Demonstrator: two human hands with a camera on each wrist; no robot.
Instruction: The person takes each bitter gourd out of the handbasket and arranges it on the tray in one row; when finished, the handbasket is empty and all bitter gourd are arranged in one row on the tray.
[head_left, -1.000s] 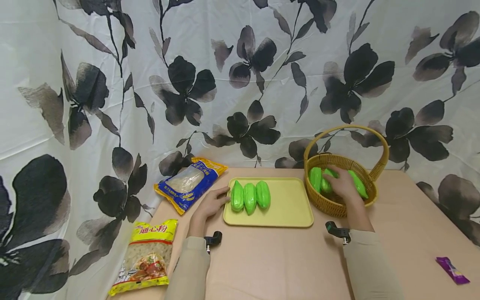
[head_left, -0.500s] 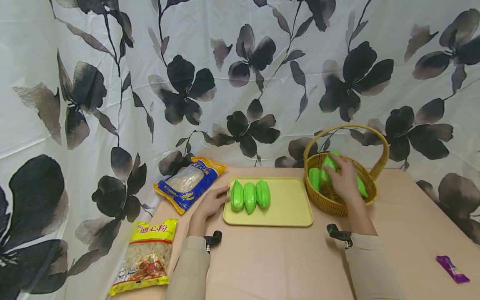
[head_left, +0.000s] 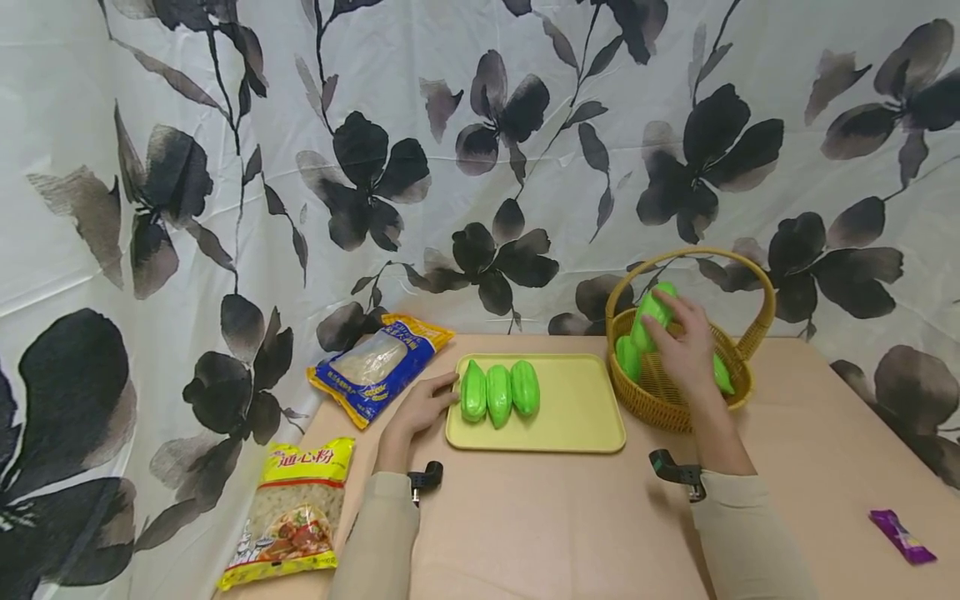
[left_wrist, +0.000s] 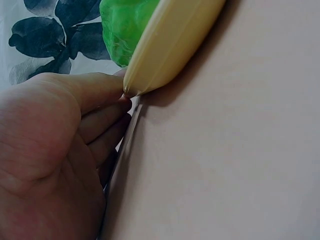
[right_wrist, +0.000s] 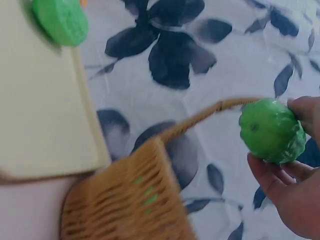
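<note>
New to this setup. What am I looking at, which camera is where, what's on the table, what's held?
No robot: a person works with bare hands. One camera sits on the head, one on each wrist. The right hand holds a green toy gourd above the wicker basket, which holds more. The left hand touches the yellow tray, where three gourds lie side by side. On the table also lie a blue noodle bag, a yellow pasta bag and a purple packet.

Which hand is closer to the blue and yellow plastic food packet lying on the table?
Left. The left hand rests at the yellow tray's left edge, just right of the blue and yellow packet. The right hand holds a green vegetable over the wicker basket, far off.
</note>
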